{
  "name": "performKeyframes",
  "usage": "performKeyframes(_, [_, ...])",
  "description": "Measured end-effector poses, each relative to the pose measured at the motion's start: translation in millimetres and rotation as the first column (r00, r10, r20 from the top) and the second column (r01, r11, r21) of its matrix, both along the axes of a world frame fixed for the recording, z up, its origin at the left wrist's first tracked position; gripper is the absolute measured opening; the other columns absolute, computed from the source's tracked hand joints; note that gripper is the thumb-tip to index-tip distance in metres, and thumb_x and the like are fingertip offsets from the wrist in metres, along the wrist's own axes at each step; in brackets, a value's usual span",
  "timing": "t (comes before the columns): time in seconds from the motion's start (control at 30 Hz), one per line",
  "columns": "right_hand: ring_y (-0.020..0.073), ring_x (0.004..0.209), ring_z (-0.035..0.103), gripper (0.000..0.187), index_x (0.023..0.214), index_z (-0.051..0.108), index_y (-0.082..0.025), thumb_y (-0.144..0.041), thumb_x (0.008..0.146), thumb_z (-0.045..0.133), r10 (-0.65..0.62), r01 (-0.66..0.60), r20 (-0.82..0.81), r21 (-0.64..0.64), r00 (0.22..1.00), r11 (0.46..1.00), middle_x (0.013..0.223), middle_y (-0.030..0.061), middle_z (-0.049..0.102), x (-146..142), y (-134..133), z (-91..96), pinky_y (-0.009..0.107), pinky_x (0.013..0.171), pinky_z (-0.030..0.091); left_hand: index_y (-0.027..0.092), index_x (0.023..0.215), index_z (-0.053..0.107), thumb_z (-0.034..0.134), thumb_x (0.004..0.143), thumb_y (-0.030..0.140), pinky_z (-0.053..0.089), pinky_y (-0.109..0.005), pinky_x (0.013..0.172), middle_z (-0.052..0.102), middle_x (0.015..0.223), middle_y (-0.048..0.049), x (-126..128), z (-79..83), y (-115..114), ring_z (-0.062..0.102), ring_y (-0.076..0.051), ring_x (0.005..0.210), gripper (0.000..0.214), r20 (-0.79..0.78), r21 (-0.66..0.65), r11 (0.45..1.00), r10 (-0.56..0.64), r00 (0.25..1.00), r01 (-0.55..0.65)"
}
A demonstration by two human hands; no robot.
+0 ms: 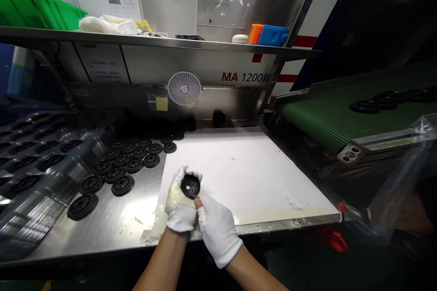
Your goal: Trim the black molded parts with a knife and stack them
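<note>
**Gloved left hand [178, 200] cradles a black disc [190, 185], right hand [219, 229] at its near edge**

Far left of the hands, clear plastic trays [77, 182] hold rows of black round parts. Beyond them, a green bin [37, 11] sits on a metal shelf [164, 42]. Between the trays and the hands, loose ridged discs [133, 165] lie in uneven rows on the metal tabletop [112, 229]. The left hand, in a white glove with a yellowish layer over it, has its fingers curled around the black disc, whose hollow face is turned up. Behind the hands stands a small round white fan [184, 88]. The right hand, in a white glove with its thumb tip bare, is folded, its thumb at the disc's near rim; whether it grips anything is unclear. A white sheet [259, 173] spreads beneath and to the right of the hands. Farther right, a green conveyor belt [317, 120] carries more black rings [364, 107].
</note>
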State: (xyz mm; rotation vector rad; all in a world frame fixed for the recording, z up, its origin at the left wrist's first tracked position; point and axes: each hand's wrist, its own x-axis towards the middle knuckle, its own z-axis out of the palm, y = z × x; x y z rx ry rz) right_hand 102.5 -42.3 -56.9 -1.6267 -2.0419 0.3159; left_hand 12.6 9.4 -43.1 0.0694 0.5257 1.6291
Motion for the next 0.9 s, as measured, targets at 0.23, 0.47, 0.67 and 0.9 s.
performKeyframes(0.23, [0.0140, 0.064, 0.059, 0.023, 0.090, 0.057, -0.023, -0.028, 0.093, 0.035, 0.022, -0.022, 0.007, 0.006, 1.000, 1.000, 0.077, -0.0011, 0.066, 7.4, 6.2, 4.9, 0.025, 0.056, 0.030, 0.015, 0.109, 0.056, 0.051, 0.073, 0.017, 0.052, -0.045, 0.071, 0.063, 0.087, -0.0109, -12.4, 3.4, -15.9, 0.062, -0.023, 0.079, 0.036, -0.070, 0.001, 0.981, -0.196, 0.978, 0.196])
performKeyframes(0.47, [0.0140, 0.059, 0.058, 0.022, 0.084, 0.055, -0.024, -0.029, 0.092, 0.036, -0.013, 0.014, 0.065, -0.009, 0.998, 1.000, 0.071, -0.0020, 0.065, 0.7, 1.2, 2.1, 0.026, 0.053, 0.026, 0.016, 0.082, 0.060, 0.057, 0.072, 0.012, 0.052, -0.028, 0.065, 0.056, 0.063, 0.0003, -11.0, -2.3, -0.5, 0.057, -0.011, 0.061, 0.012, 0.017, -0.020, 0.994, -0.106, 0.994, 0.106])
performKeyframes(0.67, [0.0135, 0.058, 0.057, 0.023, 0.081, 0.056, -0.024, -0.028, 0.092, 0.036, 0.012, -0.012, 0.046, -0.007, 0.999, 1.000, 0.069, -0.0025, 0.065, -4.2, -2.8, 1.7, 0.027, 0.052, 0.024, 0.018, 0.098, 0.059, 0.054, 0.073, 0.011, 0.052, -0.039, 0.076, 0.063, 0.087, -0.0068, -13.1, -5.4, -7.4, 0.062, -0.020, 0.083, 0.027, -0.033, 0.004, 0.996, -0.088, 0.996, 0.088])
performKeyframes(0.9, [0.0141, 0.059, 0.057, 0.021, 0.083, 0.056, -0.023, -0.028, 0.091, 0.037, -0.027, 0.028, 0.080, -0.021, 0.996, 0.999, 0.070, -0.0009, 0.065, 7.1, 4.0, 0.5, 0.026, 0.053, 0.026, 0.015, 0.088, 0.060, 0.058, 0.072, 0.013, 0.053, -0.034, 0.067, 0.057, 0.066, -0.0029, -12.8, -3.1, -6.8, 0.059, -0.015, 0.064, 0.016, -0.007, -0.033, 0.986, -0.164, 0.986, 0.164])
